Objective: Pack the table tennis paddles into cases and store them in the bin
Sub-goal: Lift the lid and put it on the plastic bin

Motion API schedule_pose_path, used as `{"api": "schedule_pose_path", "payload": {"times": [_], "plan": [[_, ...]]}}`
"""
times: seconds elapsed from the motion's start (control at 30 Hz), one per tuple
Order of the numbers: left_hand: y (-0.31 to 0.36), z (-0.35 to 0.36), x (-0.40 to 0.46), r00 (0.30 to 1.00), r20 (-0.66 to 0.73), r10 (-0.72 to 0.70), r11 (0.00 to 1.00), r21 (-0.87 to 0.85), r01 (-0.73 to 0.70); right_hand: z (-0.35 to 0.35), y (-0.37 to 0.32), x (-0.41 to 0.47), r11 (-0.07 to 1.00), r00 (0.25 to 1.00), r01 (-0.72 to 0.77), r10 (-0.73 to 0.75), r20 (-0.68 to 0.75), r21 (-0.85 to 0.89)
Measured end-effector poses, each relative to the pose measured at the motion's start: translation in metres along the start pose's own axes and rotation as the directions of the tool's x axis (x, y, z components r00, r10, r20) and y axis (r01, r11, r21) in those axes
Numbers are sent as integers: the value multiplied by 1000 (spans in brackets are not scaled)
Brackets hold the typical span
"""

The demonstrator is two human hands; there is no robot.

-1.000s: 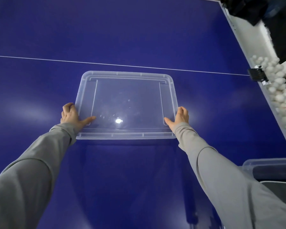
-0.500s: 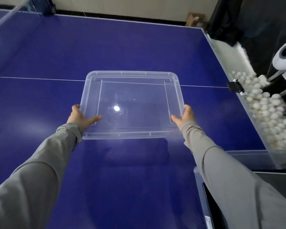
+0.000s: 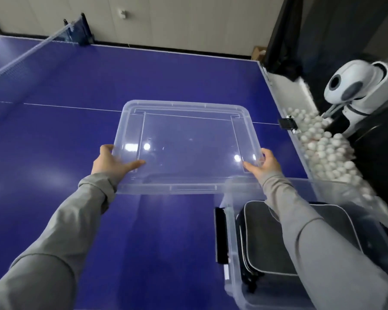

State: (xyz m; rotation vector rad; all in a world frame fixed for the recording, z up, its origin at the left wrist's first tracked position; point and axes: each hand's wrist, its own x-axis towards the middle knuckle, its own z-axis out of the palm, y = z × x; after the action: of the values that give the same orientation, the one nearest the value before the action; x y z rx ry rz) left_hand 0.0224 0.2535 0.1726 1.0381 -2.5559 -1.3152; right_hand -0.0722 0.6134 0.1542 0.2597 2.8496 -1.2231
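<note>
A clear plastic bin lid is held flat above the blue table tennis table, gripped at its two short sides near the corners closest to the person. The left hand clasps the left edge: its thumb lies across the top of the lid, pointing inward, while the fingers curl under the rim. The right hand takes the right edge the same way, thumb on top and fingers wrapped round the side. Both arms wear grey sleeves and reach forward from the bottom of the view.

The clear storage bin stands at the lower right, below and to the right of the lid, with the right forearm crossing over it. The lid's near right corner overlaps the bin's far left corner in the view, though whether they touch cannot be told. Inside the bin lies a black paddle case with pale piping round its edge and a zip along its side. A black clip handle sits on the bin's left wall; below it is a small pale label, too blurred to read.

Along the table's right edge a tray holds many white table tennis balls, beside a white ball-feeding machine. The net crosses the far left corner. No brand or writing is legible anywhere.
</note>
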Motion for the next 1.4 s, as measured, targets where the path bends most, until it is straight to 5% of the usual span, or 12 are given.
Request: {"api": "schedule_pose_path", "payload": {"times": [0.6, 1.4], "plan": [[31, 129, -235, 982, 181, 55, 996, -77, -42, -195, 181, -127, 991, 987, -125, 120, -102, -45], [24, 186, -294, 992, 127, 7, 991, 131, -23, -217, 253, -142, 976, 990, -134, 140, 28, -170]]}}
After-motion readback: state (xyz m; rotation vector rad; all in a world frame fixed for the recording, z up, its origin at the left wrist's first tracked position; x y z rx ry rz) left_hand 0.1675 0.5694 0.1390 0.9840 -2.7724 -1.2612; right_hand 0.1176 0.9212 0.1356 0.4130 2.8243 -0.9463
